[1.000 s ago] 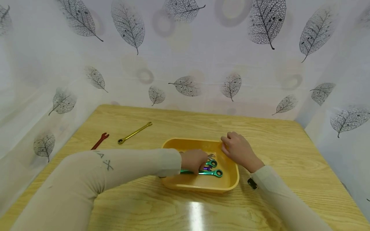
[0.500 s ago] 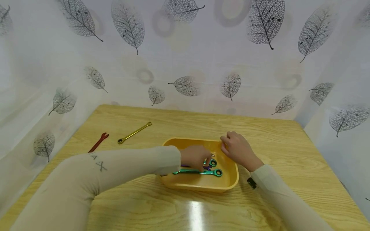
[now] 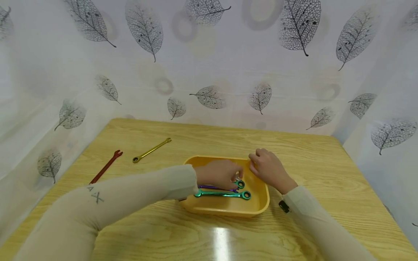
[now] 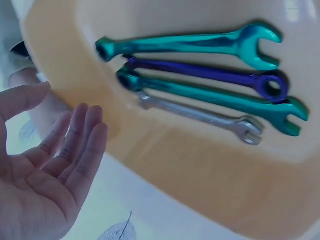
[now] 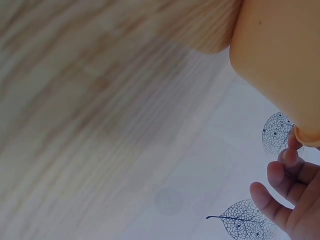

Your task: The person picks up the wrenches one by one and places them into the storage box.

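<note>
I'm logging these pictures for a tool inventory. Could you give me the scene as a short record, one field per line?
Container: yellow tray on a wood-grain table
In tray, near to far: first green wrench, purple wrench, second green wrench, silver wrench
Outside, left of tray: red wrench, its lower end hidden by the left sleeve; gold wrench
Left hand: over the tray, fingers relaxed, holding nothing visible
Right hand: holds the tray's rim at its far right corner
Backdrop: leaf-print cloth
</note>
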